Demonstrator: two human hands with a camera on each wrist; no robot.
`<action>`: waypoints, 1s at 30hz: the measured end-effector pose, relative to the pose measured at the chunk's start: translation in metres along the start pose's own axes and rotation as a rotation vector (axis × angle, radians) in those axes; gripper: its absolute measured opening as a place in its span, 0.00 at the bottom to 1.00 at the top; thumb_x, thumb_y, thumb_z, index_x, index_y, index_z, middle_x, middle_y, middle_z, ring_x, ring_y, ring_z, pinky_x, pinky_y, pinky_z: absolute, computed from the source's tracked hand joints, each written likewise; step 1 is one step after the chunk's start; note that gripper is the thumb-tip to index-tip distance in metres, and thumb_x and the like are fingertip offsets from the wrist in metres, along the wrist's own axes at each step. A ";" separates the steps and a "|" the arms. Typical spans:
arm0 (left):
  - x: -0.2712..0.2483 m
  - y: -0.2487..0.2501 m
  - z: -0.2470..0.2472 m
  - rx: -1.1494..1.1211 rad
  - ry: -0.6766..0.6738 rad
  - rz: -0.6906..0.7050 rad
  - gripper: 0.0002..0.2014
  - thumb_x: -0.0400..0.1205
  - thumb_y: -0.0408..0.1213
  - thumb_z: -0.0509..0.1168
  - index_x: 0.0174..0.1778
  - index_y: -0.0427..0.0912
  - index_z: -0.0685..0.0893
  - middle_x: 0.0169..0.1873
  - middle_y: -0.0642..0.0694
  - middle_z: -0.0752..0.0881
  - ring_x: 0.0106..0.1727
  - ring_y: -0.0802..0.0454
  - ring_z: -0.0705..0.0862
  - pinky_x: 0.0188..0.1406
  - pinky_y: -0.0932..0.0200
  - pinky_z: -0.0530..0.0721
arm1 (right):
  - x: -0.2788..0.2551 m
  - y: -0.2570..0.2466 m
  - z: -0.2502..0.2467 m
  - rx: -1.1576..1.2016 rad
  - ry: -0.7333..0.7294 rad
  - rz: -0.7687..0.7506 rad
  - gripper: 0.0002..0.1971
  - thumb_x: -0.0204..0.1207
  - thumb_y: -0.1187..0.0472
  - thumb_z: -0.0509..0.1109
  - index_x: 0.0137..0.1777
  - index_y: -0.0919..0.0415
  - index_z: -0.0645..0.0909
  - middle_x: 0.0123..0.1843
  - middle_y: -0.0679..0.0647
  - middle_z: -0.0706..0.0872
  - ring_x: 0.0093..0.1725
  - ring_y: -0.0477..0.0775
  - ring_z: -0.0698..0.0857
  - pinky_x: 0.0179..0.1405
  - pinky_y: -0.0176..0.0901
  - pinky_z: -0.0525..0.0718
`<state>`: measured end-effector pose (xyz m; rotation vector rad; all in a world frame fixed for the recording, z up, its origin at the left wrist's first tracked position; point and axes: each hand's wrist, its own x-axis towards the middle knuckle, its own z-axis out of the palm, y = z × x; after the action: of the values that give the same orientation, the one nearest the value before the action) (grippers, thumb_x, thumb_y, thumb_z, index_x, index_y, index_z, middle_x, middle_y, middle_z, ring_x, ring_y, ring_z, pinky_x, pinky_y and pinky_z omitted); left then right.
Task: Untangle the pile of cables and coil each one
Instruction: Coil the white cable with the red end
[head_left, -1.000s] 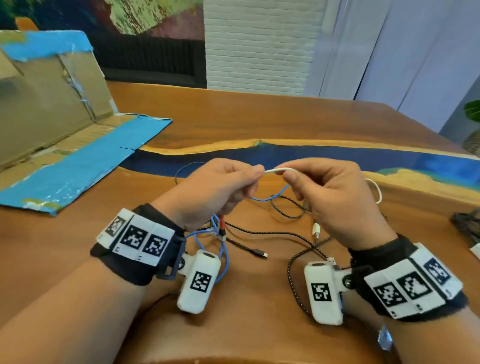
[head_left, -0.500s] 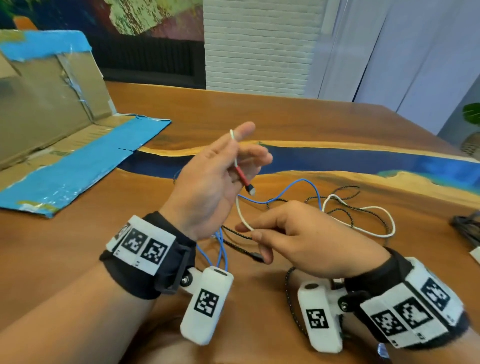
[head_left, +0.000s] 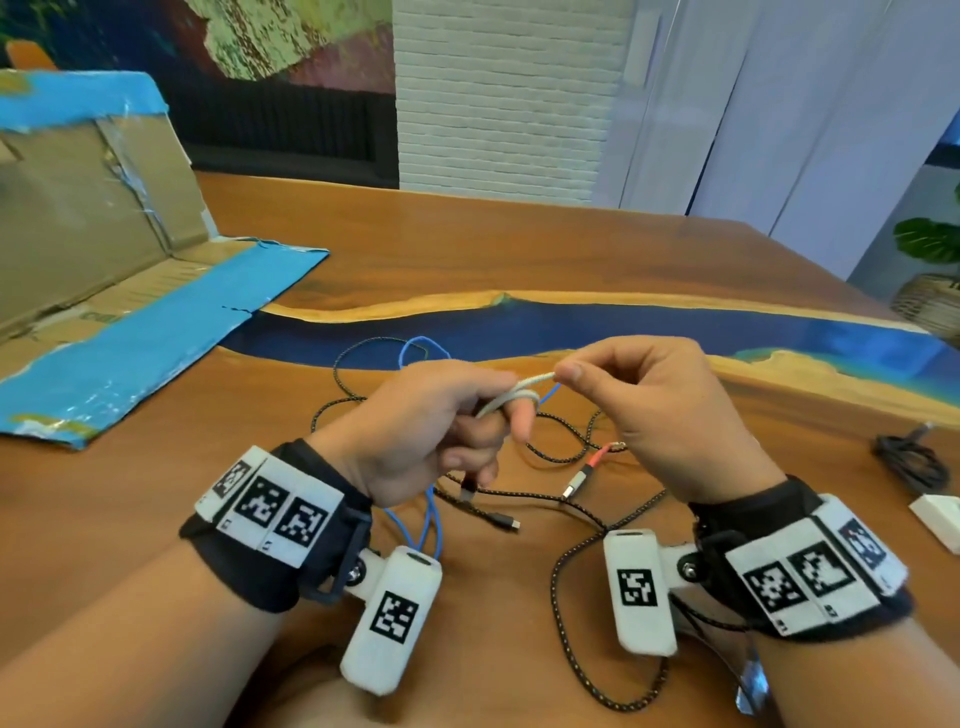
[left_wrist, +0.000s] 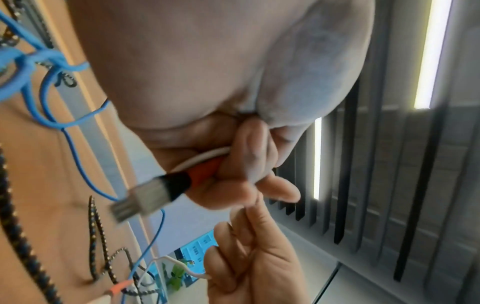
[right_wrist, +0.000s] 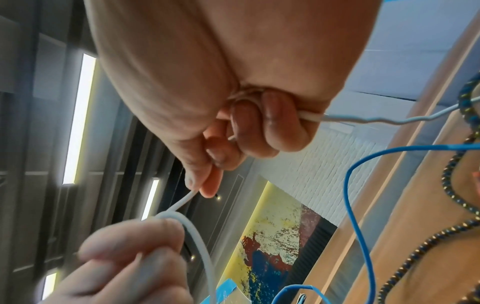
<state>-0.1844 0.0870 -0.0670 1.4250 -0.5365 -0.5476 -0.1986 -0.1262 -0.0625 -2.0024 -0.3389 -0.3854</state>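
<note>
While both hands (head_left: 415, 431) (head_left: 660, 410) pinched the white cable (head_left: 511, 397), its trailing end risked snagging the blue cable (head_left: 415, 351), retangling.

Cables (head_left: 571, 525) on table (head_left: 519, 249), cardboard (head_left: 93, 249) left

We record one wooden bench (head_left: 571, 249) with a blue band across it. On it we list: black braided cable (head_left: 558, 587), blue cable (head_left: 428, 525), taped cardboard (head_left: 130, 332), a dark cable bundle (head_left: 906, 460), a white block (head_left: 937, 519).
</note>
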 end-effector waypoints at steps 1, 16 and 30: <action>0.000 0.000 0.001 -0.081 0.013 0.024 0.21 0.90 0.43 0.53 0.44 0.36 0.88 0.26 0.47 0.54 0.22 0.52 0.56 0.31 0.56 0.75 | 0.000 0.001 0.000 -0.007 -0.015 0.003 0.06 0.82 0.58 0.74 0.48 0.51 0.93 0.31 0.53 0.88 0.31 0.47 0.80 0.32 0.38 0.79; 0.014 -0.002 0.000 -0.259 0.429 0.264 0.19 0.93 0.35 0.52 0.81 0.42 0.71 0.48 0.42 0.92 0.61 0.45 0.91 0.66 0.54 0.83 | -0.014 -0.009 0.023 -0.107 -0.535 0.010 0.11 0.88 0.58 0.67 0.51 0.55 0.92 0.24 0.45 0.79 0.28 0.39 0.78 0.33 0.37 0.76; 0.001 0.004 0.000 -0.255 -0.013 0.040 0.20 0.87 0.46 0.54 0.39 0.40 0.85 0.22 0.52 0.55 0.21 0.54 0.53 0.26 0.60 0.74 | 0.005 0.005 -0.010 0.041 0.085 -0.082 0.05 0.77 0.62 0.79 0.45 0.50 0.93 0.38 0.51 0.93 0.40 0.55 0.89 0.40 0.44 0.87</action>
<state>-0.1835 0.0873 -0.0634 1.1674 -0.4860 -0.5720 -0.1936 -0.1371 -0.0599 -1.9303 -0.3733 -0.5105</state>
